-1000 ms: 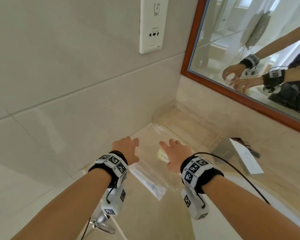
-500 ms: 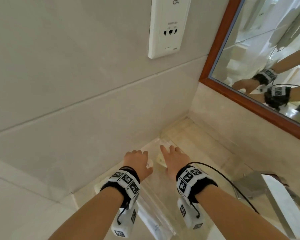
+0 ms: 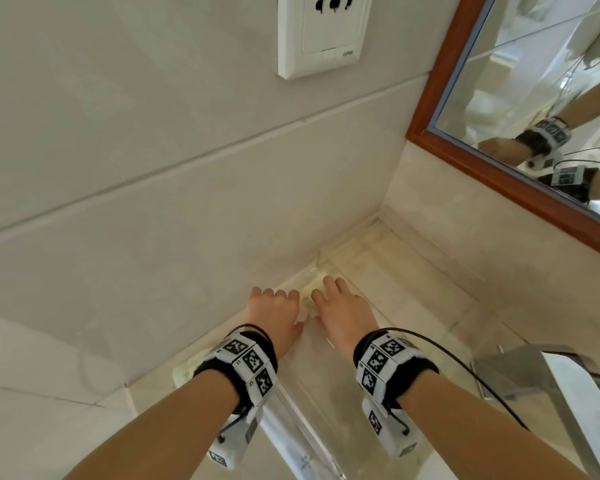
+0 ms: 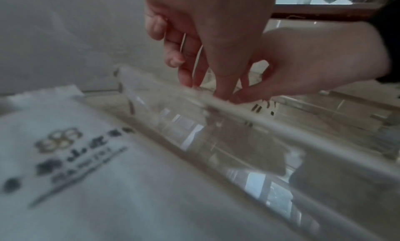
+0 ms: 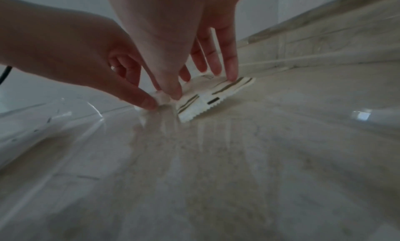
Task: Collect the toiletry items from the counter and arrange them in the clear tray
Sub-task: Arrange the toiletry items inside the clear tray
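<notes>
The left hand point(image 3: 277, 308) reaches into the far end of the tray with its fingers curled, thumb and fingertips pinching a small crumpled white wrapper point(image 5: 159, 97) at the corner of a sachet. The right hand point(image 3: 342, 311) lies just beside it, fingers nearly straight and spread, their tips point(image 5: 231, 73) pressing down on a flat cream-coloured sachet with a zigzag-cut edge and dark printed stripes point(image 5: 213, 97); its thumb comes down next to the left thumb at the sachet's near corner. The sachet lies flat on the floor of the clear, rectangular acrylic tray point(image 3: 326, 403), close to the tray's far wall, and both hands are inside the tray over it. In the left wrist view the tray's transparent side wall point(image 4: 216, 125) runs across the picture, and outside it, just beside that wall, lies a white paper packet printed with a gold ring logo and dark lettering point(image 4: 86, 159), blurred too much to read. The tray sits on the beige marble table point(image 3: 413, 289), pushed into the corner against the pale tiled wall point(image 3: 153, 202). A white wall socket point(image 3: 323, 32) is mounted above, a mirror in a brown wooden frame point(image 3: 444, 98) hangs to the right, and a shiny metal box point(image 3: 520, 372) stands on the table near the right forearm.
</notes>
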Demonstrator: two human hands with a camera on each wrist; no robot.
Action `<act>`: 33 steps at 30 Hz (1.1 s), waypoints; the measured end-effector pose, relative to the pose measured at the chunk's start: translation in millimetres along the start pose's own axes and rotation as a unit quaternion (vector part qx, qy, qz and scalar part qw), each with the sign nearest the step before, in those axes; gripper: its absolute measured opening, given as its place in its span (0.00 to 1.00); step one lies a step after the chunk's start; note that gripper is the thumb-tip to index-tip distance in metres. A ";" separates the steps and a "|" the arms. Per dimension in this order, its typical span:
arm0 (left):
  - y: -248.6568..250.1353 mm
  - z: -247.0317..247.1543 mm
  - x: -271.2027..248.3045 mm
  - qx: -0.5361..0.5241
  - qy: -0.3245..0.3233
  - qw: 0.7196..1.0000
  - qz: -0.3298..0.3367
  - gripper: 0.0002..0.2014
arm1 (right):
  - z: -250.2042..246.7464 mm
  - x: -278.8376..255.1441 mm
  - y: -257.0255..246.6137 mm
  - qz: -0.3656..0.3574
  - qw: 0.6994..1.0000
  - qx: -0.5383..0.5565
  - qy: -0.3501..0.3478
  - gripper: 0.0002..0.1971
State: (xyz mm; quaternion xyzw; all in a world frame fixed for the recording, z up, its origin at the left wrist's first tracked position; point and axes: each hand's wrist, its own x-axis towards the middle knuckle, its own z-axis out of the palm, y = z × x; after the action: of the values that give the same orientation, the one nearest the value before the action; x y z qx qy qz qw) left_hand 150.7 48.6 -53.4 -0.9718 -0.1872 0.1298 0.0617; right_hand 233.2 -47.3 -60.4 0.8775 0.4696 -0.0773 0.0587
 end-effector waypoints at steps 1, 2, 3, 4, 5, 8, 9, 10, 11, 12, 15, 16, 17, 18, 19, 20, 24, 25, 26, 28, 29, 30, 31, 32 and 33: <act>-2.3 -0.6 -0.5 0.000 0.000 1.000 0.001 0.22 | 3.9 -0.1 2.1 -0.010 1.000 0.007 -0.014 0.18; -4.3 -0.7 -1.1 0.001 0.000 1.000 0.000 0.23 | 4.7 0.4 2.7 -0.017 0.999 0.008 -0.026 0.19; -5.4 -0.7 -1.6 0.000 -0.001 1.000 -0.002 0.23 | 7.5 1.8 2.7 -0.021 1.000 0.005 -0.022 0.19; -5.9 -0.2 -2.2 0.000 -0.002 1.000 -0.004 0.23 | 9.5 2.9 1.4 -0.024 1.000 -0.002 -0.016 0.20; -5.8 0.2 -2.7 -0.002 -0.002 1.000 -0.006 0.24 | 9.6 3.0 -0.3 -0.028 1.000 -0.008 -0.006 0.20; -5.7 0.2 -4.4 -0.014 0.002 1.000 -0.011 0.25 | 3.6 2.4 -5.7 -0.030 0.999 -0.003 0.015 0.20; -6.0 -0.3 -3.9 -0.018 0.006 1.000 -0.011 0.25 | 2.4 3.0 -5.4 -0.025 0.999 -0.004 0.030 0.20; -6.8 -0.5 -4.6 -0.021 0.010 1.000 -0.011 0.26 | -1.7 1.6 -5.4 -0.018 0.999 -0.013 0.040 0.18; -8.5 -0.3 -5.9 -0.024 0.015 1.000 -0.012 0.26 | -6.1 -0.8 -6.1 -0.014 0.999 -0.026 0.035 0.16; -10.2 0.2 -8.2 -0.026 0.020 0.999 -0.013 0.27 | -10.6 -3.7 -7.1 -0.010 0.999 -0.024 0.020 0.13; -15.7 1.6 -16.7 -0.029 0.033 0.999 -0.019 0.28 | -14.2 -8.1 -7.9 -0.007 1.000 -0.018 -0.010 0.13; -17.6 1.6 -20.0 -0.033 0.034 0.999 -0.022 0.28 | -17.7 -10.8 -8.9 -0.011 0.999 -0.025 -0.037 0.14; -19.7 1.2 -23.3 -0.037 0.037 0.998 -0.026 0.28 | -20.4 -13.2 -10.6 -0.014 0.998 -0.024 -0.048 0.15; -22.0 0.9 -26.8 -0.043 0.043 0.998 -0.031 0.29 | -26.6 -16.5 -12.9 -0.017 0.998 -0.021 -0.049 0.16; -24.5 0.4 -30.9 -0.052 0.050 0.997 -0.037 0.29 | -29.0 -19.2 -15.9 -0.023 0.999 -0.017 -0.047 0.17; -27.7 0.4 -35.9 -0.065 0.059 0.995 -0.044 0.28 | -33.1 -23.3 -19.1 -0.032 0.999 -0.013 -0.042 0.17; -45.4 5.7 -59.8 -0.121 0.096 0.985 -0.077 0.23 | -45.6 -49.3 -36.4 -0.083 0.996 0.004 -0.030 0.19; -50.8 8.9 -66.4 -0.130 0.092 0.984 -0.084 0.22 | -47.6 -57.8 -42.6 -0.106 0.994 0.007 -0.023 0.19; -55.9 12.7 -72.8 -0.134 0.086 0.983 -0.090 0.22 | -49.4 -66.5 -49.6 -0.132 0.991 0.005 -0.017 0.19; -63.2 20.0 -85.4 -0.136 0.065 0.983 -0.102 0.22 | -49.5 -81.9 -63.3 -0.184 0.983 -0.005 -0.017 0.20; -65.0 23.2 -91.5 -0.133 0.052 0.984 -0.104 0.22 | -48.6 -88.1 -69.7 -0.203 0.979 -0.010 -0.023 0.20; -65.5 26.5 -97.3 -0.131 0.038 0.985 -0.103 0.23 | -46.9 -93.4 -75.9 -0.214 0.976 -0.016 -0.033 0.19; -64.8 29.9 -102.9 -0.132 0.027 0.986 -0.101 0.24 | -44.4 -98.1 -81.6 -0.217 0.975 -0.020 -0.048 0.19; -63.5 33.1 -108.3 -0.140 0.016 0.985 -0.099 0.25 | -41.3 -102.1 -86.8 -0.213 0.974 -0.023 -0.068 0.20; -61.8 36.1 -113.4 -0.152 0.006 0.983 -0.100 0.27 | -37.5 -105.7 -91.6 -0.205 0.974 -0.026 -0.090 0.20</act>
State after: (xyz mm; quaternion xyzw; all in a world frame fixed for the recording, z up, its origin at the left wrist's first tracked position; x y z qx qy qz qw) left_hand 17.6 65.1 -51.6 -0.9471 -0.3001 0.0871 -0.0725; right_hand 102.1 -76.3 -6.2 0.7502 0.6341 -0.1542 0.1065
